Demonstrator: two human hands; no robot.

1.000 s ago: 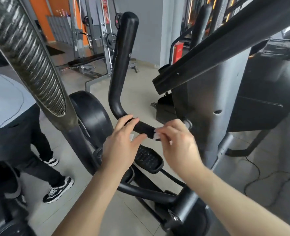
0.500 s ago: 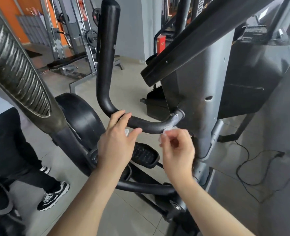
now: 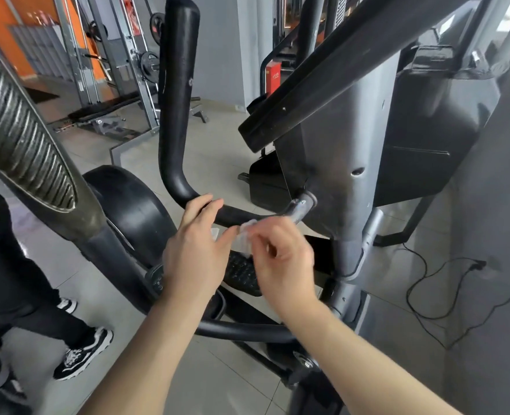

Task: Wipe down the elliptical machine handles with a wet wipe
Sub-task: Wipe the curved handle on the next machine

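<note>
A black padded elliptical handle [image 3: 175, 94] rises upright, bends at the bottom and runs right into the grey machine column [image 3: 343, 163]. Just below its horizontal stretch my two hands meet. My right hand [image 3: 280, 262] pinches a small white wet wipe [image 3: 244, 239] between thumb and fingers. My left hand [image 3: 196, 250] has its fingertips on the handle bend and its thumb touching the wipe's left edge. A ribbed black handle [image 3: 17, 130] crosses the upper left, close to the camera.
Another person's dark trousers and black-and-white sneakers [image 3: 83, 353] stand on the tiled floor at left. A pedal [image 3: 241, 274] and the black flywheel cover [image 3: 130, 205] lie under my hands. A black cable [image 3: 433, 283] trails on the floor at right. Weight racks stand behind.
My right hand has drawn the wipe out from the handle's right end toward my left hand. The view has shifted, so the handle's joint at the column now shows.
</note>
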